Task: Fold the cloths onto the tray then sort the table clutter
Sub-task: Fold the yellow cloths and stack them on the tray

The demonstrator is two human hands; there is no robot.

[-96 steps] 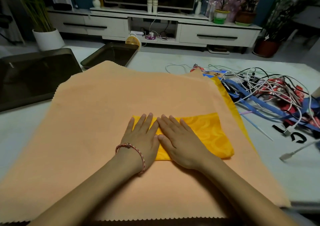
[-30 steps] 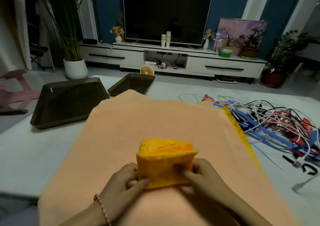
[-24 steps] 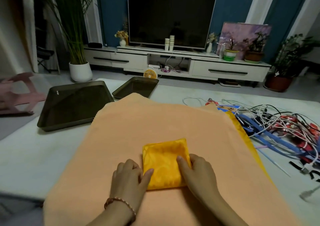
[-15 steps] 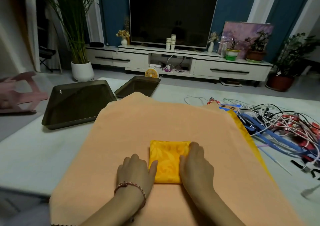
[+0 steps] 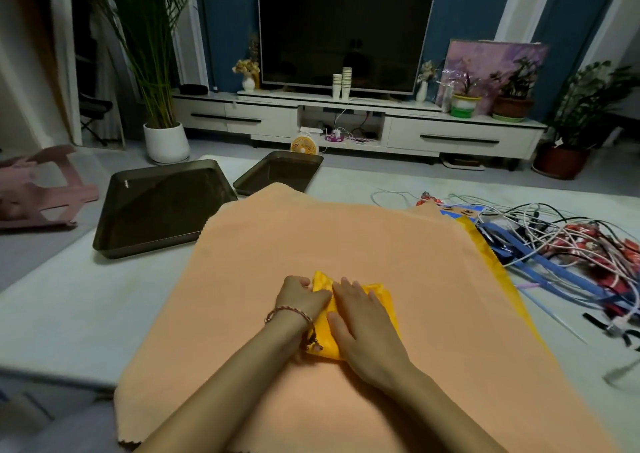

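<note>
Big tray (image 5: 145, 248), far left of the desk (image 5: 86, 314): nothing in it, and it sits just off the orange cloth's corner, so it is a short carry for finished folds. Small tray (image 5: 277, 172) behind it, likely kept for the clutter.

Orange cloth (image 5: 346, 237): spread flat across the middle, serving as your work surface and waiting its own turn.

Yellow cloth (image 5: 381, 295): folded small, lying on the orange cloth near you, not yet on a tray.

Left hand (image 5: 301, 296): fingers curled round the bundle's left edge with the thumb on top, a grip that stops the layers springing open.

Right hand (image 5: 367, 328): laid flat over the bundle, fingers straight and close together, pressing the fold down.

Yellow strip (image 5: 485, 255) at the orange cloth's right edge: probably another cloth underneath, though too little shows to be sure.

Cables (image 5: 554, 241), far right: tangled heap, untouched. Sorting comes after the cloths.

Judgement: the fold looks finished, so next lift the bundle left into the big tray.
</note>
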